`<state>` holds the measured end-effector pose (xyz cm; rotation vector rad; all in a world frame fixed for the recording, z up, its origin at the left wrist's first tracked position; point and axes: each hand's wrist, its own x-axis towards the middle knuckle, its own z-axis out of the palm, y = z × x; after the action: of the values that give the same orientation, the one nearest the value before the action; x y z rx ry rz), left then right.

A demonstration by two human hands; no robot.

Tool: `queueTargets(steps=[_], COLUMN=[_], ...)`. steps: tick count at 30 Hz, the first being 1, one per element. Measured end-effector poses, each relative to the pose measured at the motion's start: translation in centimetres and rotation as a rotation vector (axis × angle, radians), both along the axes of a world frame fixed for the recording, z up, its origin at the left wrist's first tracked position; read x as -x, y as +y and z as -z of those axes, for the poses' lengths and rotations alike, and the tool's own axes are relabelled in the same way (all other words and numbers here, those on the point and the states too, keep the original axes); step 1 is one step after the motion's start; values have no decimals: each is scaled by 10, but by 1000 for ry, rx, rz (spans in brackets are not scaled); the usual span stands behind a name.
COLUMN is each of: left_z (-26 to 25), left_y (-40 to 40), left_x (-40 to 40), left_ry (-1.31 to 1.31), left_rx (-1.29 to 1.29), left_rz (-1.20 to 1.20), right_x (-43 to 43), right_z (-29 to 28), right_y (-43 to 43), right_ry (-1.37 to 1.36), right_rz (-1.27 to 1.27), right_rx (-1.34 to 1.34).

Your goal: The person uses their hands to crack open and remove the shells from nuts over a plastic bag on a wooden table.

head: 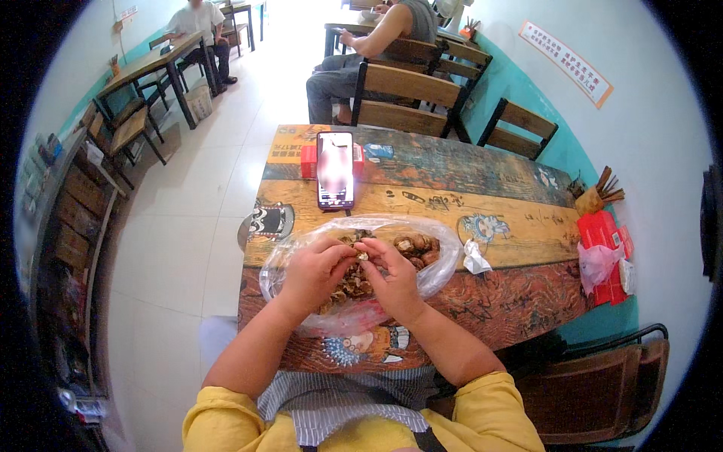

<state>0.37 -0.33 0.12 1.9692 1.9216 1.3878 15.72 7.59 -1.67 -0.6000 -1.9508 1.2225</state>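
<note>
A clear plastic bag (pixel 446 248) lies spread open on the painted wooden table (pixel 531 226). Inside it, round brown pieces that look like dried mushrooms or walnuts (pixel 415 248) sit at the right, with broken brown pieces (pixel 355 282) in the middle and left. Over the bag, my left hand (pixel 319 271) and my right hand (pixel 392 277) meet at the fingertips. Between them is a small pale piece (pixel 362 256), pinched by both hands; its exact kind is too small to tell.
Beyond the bag a lit phone (pixel 335 172) leans on a red box (pixel 358 161). A crumpled tissue (pixel 476 257) lies right of the bag. A chopstick holder (pixel 590 200), red packets (pixel 599 231) and a pink bag (pixel 600 265) stand by the wall. Two people sit at other tables.
</note>
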Motion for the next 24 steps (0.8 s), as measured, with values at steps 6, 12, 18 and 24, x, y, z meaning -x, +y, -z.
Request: queueTargets(steps=[6,12,18,24], left_z=[4,4,5,6], left_y=[1,-1,-1,1], left_x=[-1,-1,-2,-7], left_ry=[113,127,193,180], left_rx=[-18,40,34,4], left_rz=[-11,10,-7,-27], right_x=[-1,-2,-1,-2], right_z=[6,2,4,2], right_y=[3,1,1,3], right_ry=[-37,-98,-69,-63], right_rz=[4,11,0,-11], right_rx=[-81,-142,-139,-126])
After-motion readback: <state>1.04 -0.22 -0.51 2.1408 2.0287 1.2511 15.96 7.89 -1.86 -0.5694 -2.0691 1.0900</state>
